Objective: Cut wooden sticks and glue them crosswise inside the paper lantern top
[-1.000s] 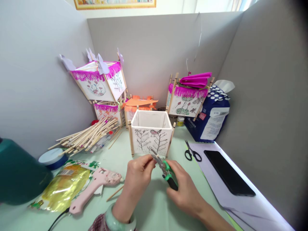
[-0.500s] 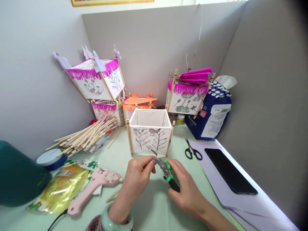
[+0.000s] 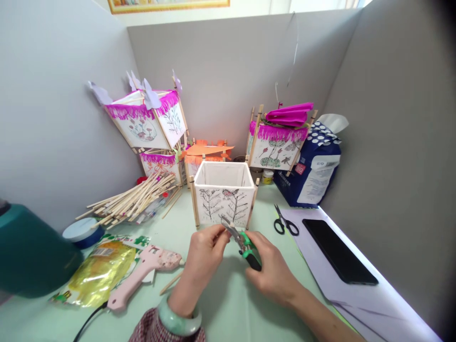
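Note:
My right hand (image 3: 272, 268) is closed round the green and black handles of the pruning shears (image 3: 244, 244). Their metal blades point up and left, toward the fingertips of my left hand (image 3: 206, 251). That hand is pinched closed beside the blades; a small pale piece shows at the fingertips, too small to name. Just beyond both hands stands a white box-shaped lantern (image 3: 224, 202) with stick corner posts and drawn branches on its front. Its top is open.
On the left lie a pink glue gun (image 3: 135, 278), a yellow packet (image 3: 103, 273), a pile of sticks (image 3: 138, 202) and a teal bottle (image 3: 33, 249). Right are scissors (image 3: 285, 223), a phone (image 3: 338, 251) and a blue package (image 3: 313, 166). Fringed lanterns (image 3: 146, 123) stand behind.
The shears and both hands have shifted slightly up and left, with the blades nearer the lantern's front. The view has shifted a little, bringing more of the teal bottle's top into sight.

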`<state>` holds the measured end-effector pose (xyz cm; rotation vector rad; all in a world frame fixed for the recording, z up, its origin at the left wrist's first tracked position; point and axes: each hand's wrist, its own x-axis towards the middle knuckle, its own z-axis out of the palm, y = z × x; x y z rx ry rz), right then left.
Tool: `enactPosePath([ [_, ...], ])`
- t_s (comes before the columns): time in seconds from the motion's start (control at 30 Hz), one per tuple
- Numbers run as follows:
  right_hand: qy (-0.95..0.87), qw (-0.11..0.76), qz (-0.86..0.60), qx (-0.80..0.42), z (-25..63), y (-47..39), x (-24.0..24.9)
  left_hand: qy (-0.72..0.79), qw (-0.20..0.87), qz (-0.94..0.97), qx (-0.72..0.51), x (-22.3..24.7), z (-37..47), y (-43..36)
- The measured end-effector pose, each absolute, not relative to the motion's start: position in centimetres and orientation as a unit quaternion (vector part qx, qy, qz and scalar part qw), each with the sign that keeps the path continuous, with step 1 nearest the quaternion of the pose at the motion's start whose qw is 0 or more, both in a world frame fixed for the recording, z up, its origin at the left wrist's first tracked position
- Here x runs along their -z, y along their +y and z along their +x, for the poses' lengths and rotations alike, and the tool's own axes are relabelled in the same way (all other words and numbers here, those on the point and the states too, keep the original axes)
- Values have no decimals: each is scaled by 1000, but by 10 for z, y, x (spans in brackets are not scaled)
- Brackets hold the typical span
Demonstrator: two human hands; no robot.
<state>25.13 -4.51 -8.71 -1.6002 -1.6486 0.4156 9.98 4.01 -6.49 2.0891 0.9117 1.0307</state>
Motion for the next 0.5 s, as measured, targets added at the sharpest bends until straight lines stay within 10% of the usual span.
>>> enactPosePath([
  [0.5, -668, 405, -603, -162, 258, -54, 96, 332, 372, 797, -340, 62, 97, 39],
])
